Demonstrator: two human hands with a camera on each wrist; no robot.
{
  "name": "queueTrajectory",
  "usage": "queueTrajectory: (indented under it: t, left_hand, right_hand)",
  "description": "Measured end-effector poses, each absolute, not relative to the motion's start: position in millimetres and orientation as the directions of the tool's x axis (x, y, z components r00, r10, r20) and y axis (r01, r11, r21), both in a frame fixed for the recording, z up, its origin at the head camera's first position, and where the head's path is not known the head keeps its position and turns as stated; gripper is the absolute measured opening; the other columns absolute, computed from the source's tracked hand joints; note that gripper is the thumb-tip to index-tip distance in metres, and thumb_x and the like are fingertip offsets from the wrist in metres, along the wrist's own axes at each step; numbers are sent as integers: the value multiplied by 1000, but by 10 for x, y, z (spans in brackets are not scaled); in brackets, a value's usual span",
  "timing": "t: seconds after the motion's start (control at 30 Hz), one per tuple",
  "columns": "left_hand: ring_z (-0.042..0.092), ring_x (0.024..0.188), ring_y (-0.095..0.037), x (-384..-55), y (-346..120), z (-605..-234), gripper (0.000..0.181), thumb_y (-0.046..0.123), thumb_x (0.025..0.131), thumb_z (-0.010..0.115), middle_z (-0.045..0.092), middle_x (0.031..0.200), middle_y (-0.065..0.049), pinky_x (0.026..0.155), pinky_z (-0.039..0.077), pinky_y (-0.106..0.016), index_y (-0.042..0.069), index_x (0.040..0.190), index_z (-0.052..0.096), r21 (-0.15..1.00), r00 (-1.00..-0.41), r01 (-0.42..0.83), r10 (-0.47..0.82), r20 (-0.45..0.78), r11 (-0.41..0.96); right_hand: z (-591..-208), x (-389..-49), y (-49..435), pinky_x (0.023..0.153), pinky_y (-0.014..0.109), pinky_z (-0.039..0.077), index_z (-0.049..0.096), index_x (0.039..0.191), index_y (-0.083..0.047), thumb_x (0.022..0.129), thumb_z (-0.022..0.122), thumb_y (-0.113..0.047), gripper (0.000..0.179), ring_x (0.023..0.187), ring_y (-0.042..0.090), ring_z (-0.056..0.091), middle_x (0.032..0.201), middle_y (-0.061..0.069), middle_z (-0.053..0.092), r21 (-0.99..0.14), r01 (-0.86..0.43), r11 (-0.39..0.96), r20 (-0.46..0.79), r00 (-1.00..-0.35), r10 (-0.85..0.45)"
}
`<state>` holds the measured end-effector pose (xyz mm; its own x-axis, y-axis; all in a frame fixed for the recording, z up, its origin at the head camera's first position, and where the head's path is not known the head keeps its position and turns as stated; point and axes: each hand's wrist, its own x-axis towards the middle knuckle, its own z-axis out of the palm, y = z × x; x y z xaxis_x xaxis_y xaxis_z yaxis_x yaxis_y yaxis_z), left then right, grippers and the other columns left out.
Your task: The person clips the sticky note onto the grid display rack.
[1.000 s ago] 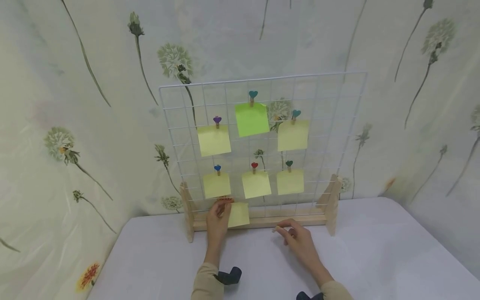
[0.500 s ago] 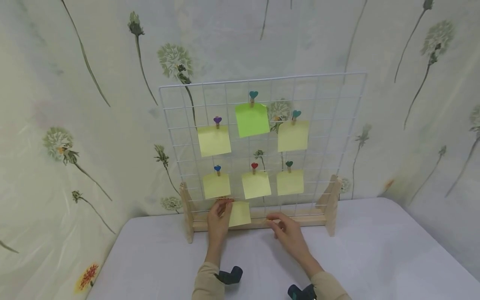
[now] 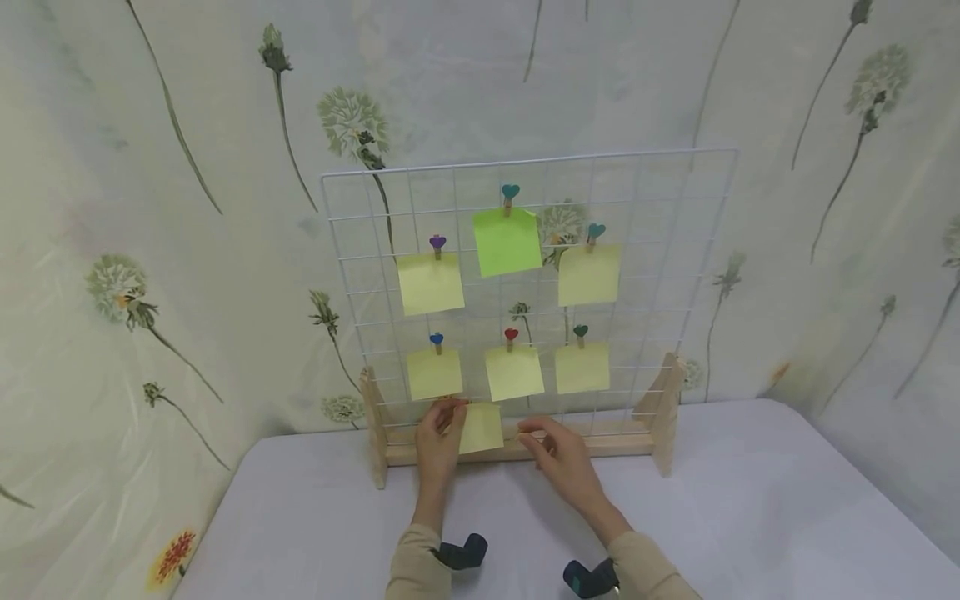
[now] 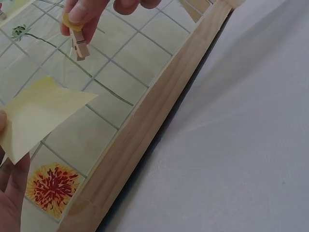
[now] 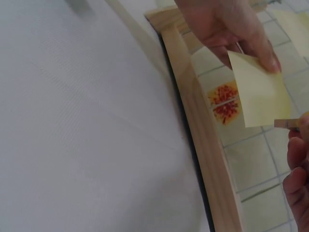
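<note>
My left hand (image 3: 439, 437) pinches a pale yellow sticky note (image 3: 482, 428) by its left edge, low in front of the white wire grid (image 3: 645, 275). To the right of the note, my right hand (image 3: 561, 458) holds a small wooden clothespin (image 4: 79, 44) with a yellow top between thumb and finger. In the left wrist view the clothespin stands apart from the note. A blue-heart clothespin (image 3: 437, 340) fixes another yellow note (image 3: 435, 373) just above my left hand. A red-heart clothespin (image 3: 512, 335) holds a note (image 3: 514, 372) above the gap between my hands.
The grid stands in a wooden base (image 3: 622, 445) on a white-covered table (image 3: 750, 500). Higher up hang a green note (image 3: 507, 242) and more yellow notes on heart clothespins. Behind is a floral sheet (image 3: 225, 333). Dark devices (image 3: 463, 552) sit at both wrists.
My right hand has moved left and slightly up with the clothespin, closer to the yellow sticky note. The left hand and its note stay nearly in place.
</note>
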<state>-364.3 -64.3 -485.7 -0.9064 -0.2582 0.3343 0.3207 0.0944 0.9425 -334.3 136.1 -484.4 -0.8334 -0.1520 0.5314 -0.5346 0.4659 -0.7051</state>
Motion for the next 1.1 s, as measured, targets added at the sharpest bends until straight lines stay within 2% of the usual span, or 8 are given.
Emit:
queueTrajectory:
  t: [0.2, 0.43, 0.53, 0.77, 1.0, 1.1]
  left_hand:
    - [67, 102, -20, -3689, -633, -4919, 19, 34, 87, 66, 72, 104, -1, 85, 54, -34, 17, 97, 70, 945, -898, 305, -294, 327, 121]
    - [68, 97, -18, -3695, -615, -4928, 21, 34, 84, 69, 73, 99, 0, 85, 54, -33, 17, 97, 72, 954, -888, 283, -349, 299, 100]
    - [68, 95, -18, -3693, -605, -4926, 21, 33, 84, 70, 74, 98, 0, 84, 54, -32, 17, 97, 72, 955, -882, 283, -367, 294, 85]
    - [69, 93, -15, -3707, -577, -4928, 20, 31, 85, 69, 74, 97, -1, 84, 54, -31, 15, 97, 72, 952, -876, 303, -379, 299, 49]
    - [66, 95, -12, -3689, -575, -4898, 21, 35, 84, 69, 72, 99, 2, 86, 53, -32, 18, 96, 71, 953, -888, 304, -355, 291, 22]
    - [65, 96, -14, -3679, -582, -4889, 22, 36, 84, 69, 71, 101, 1, 86, 52, -36, 18, 97, 72, 946, -882, 321, -354, 311, 31]
  right_hand:
    - [-4796, -3390, 1310, 45, 21, 42, 64, 108, -22, 91, 62, -26, 18, 49, 2, 48, 77, 3, 65, -697, -533, 479, 534, -832, -149]
    - [-4726, -3434, 1261, 44, 22, 41, 65, 110, -11, 92, 61, -24, 22, 48, 2, 48, 89, 4, 69, -725, -509, 464, 501, -852, -153]
    - [-4704, -3453, 1243, 42, 21, 39, 64, 111, -10, 92, 61, -23, 24, 48, 2, 46, 86, 5, 69, -732, -496, 467, 493, -859, -140]
    - [-4692, -3513, 1233, 41, 22, 39, 65, 110, -13, 92, 62, -22, 20, 47, 2, 47, 94, 2, 70, -729, -509, 458, 510, -850, -133]
    - [-4668, -3549, 1225, 41, 23, 40, 65, 108, -16, 92, 62, -22, 18, 47, 16, 53, 84, 10, 68, -754, -496, 430, 490, -861, -133]
    - [-4671, -3578, 1215, 41, 22, 39, 64, 108, -18, 92, 61, -23, 16, 47, 15, 53, 85, 8, 68, -763, -481, 432, 479, -869, -122]
